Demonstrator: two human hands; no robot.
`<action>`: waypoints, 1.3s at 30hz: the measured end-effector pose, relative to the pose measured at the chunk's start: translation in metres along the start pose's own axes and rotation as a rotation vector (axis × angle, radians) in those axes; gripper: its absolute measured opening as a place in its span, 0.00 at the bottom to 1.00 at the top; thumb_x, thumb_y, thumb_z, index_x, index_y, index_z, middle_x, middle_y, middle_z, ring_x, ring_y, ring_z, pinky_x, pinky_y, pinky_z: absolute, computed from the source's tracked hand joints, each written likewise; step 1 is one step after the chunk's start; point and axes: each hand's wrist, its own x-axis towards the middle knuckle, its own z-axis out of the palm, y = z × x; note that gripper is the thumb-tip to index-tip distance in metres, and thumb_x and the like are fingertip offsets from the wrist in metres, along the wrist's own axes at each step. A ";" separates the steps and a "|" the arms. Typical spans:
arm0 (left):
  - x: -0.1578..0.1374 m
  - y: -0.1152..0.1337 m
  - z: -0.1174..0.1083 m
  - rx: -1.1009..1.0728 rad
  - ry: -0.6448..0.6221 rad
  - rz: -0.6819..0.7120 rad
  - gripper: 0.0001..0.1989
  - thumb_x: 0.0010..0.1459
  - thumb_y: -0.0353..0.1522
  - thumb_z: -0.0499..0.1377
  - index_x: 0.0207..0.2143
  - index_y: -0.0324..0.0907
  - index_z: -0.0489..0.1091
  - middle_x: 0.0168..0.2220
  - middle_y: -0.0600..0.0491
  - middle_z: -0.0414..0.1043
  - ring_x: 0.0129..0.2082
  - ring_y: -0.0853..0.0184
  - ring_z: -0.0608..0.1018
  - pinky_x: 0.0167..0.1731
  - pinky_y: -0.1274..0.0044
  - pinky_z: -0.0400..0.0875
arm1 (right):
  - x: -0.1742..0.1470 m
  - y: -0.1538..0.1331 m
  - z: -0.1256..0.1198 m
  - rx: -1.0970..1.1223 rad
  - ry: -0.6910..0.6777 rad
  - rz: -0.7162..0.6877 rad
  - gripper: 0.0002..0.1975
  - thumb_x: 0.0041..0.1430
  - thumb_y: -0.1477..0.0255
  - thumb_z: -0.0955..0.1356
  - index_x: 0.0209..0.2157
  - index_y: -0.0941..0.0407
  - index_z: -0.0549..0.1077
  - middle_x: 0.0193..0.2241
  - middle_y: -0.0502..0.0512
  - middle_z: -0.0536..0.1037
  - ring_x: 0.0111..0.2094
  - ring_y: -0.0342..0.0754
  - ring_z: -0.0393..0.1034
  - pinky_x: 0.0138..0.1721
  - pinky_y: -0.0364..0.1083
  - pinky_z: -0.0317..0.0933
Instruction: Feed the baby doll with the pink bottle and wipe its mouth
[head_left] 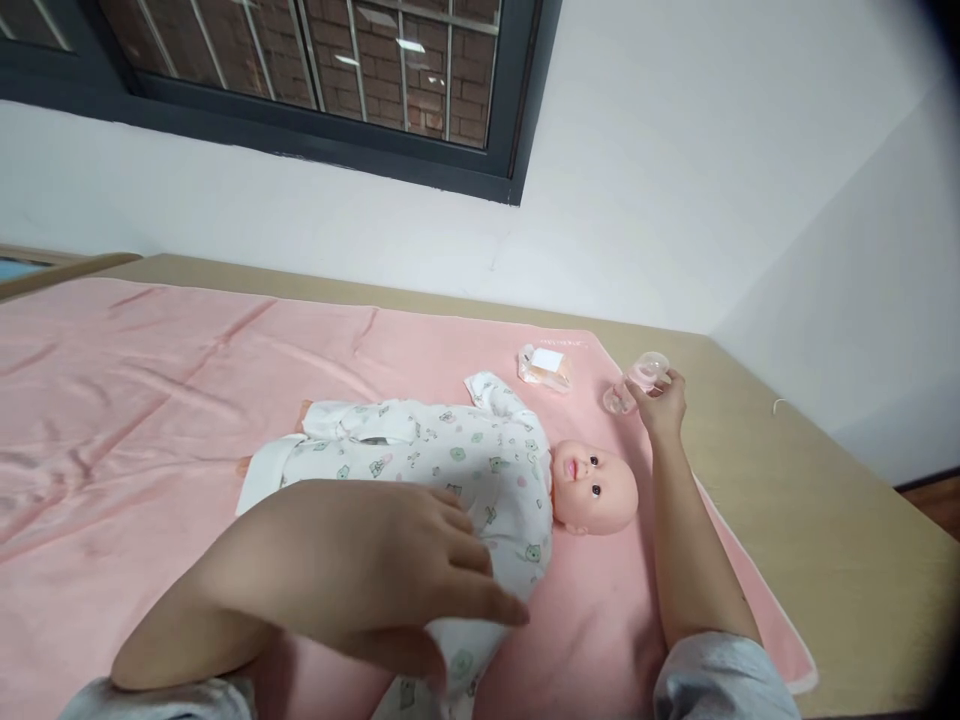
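Here we are in the head view, and we've got a doll [480, 460] stretched across the pink blanket [150, 370], its long axis running from the head near 3 o'clock to the feet near 9, face up. Our right hand [664, 400] is out beyond that head, thumb and fingers pinched around a clear plastic piece [646, 373], so this hand is closed down on its hold. That piece sits at about 1 o'clock from the doll's head, tilted so its own length runs roughly from 2 o'clock to 8, and we judge that to be the relation that counts: from the right hand, the head lies at 7 o'clock, just beside the wrist. And our left hand [386, 565]? It's over the doll's body, forefinger and thumb spread well apart, nothing seen in its grasp; the palm is hidden, and we can't tell whether it touches the clothes [442, 450]. From there the head lies at 2 o'clock, so our right is the nearer hand. At 9 o'clock from the plastic piece, we see a small packet [546, 367] on the blanket.
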 end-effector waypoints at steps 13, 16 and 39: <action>0.040 -0.062 0.002 -0.101 0.661 -0.343 0.25 0.65 0.30 0.55 0.63 0.49 0.58 0.61 0.52 0.64 0.59 0.65 0.70 0.57 0.72 0.67 | -0.070 -0.148 -0.028 0.285 -0.541 -0.275 0.27 0.43 0.65 0.78 0.46 0.52 0.71 0.45 0.54 0.76 0.45 0.51 0.73 0.47 0.53 0.68; 0.045 -0.060 0.008 -0.117 0.682 -0.411 0.33 0.64 0.32 0.57 0.68 0.51 0.48 0.63 0.51 0.63 0.57 0.63 0.71 0.55 0.71 0.69 | -0.102 -0.181 -0.046 0.237 -0.691 -0.361 0.27 0.47 0.65 0.77 0.49 0.49 0.71 0.48 0.54 0.75 0.49 0.53 0.72 0.52 0.55 0.68; 0.055 -0.049 0.013 0.066 0.818 -0.485 0.33 0.54 0.35 0.66 0.61 0.43 0.61 0.61 0.53 0.68 0.59 0.61 0.71 0.60 0.70 0.61 | -0.172 -0.206 -0.034 0.360 -0.675 -0.391 0.24 0.52 0.60 0.74 0.50 0.48 0.70 0.50 0.54 0.74 0.53 0.53 0.70 0.54 0.56 0.67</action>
